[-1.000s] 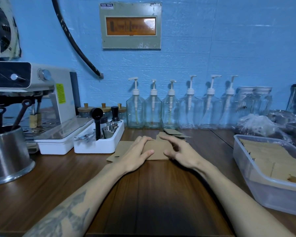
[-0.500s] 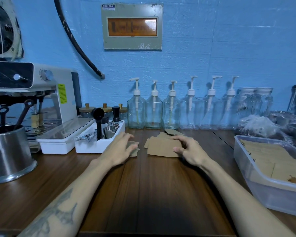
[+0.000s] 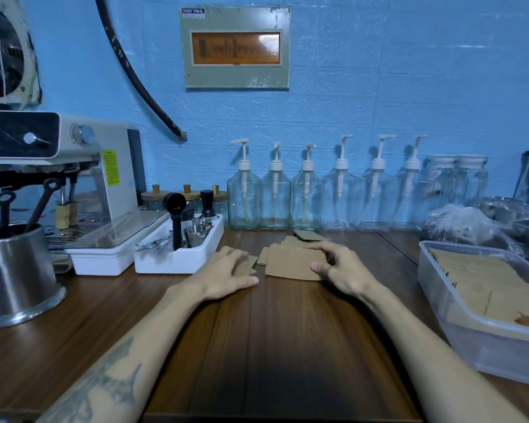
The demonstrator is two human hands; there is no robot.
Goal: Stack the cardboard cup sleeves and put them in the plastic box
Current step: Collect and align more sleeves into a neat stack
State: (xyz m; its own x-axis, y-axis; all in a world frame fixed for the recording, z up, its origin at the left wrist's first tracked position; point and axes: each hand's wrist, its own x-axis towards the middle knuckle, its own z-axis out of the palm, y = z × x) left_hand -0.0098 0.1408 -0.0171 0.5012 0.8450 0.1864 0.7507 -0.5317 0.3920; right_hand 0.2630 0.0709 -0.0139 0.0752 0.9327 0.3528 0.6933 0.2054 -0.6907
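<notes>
I am partway through my job. The plastic box (image 3: 471, 328) on my right already has lots of brown cup sleeves (image 3: 483, 279) lying flat inside it, so that part is done. More sleeves are not put away yet. They sit on the wooden table (image 3: 287, 346) in front of me.

My right hand (image 3: 341, 267) pinches the edge of the bigger pile of sleeves (image 3: 290, 264), thumb on top and fingers curled round the far side. My left hand (image 3: 226, 271) lies flat, fingers straight, pressing on one small sleeve (image 3: 247, 265) just beside that pile. A few more loose sleeves (image 3: 307, 235) lie near the bottles (image 3: 275, 193).

I think I need to put the loose ones on the pile, then move it all into the box.
</notes>
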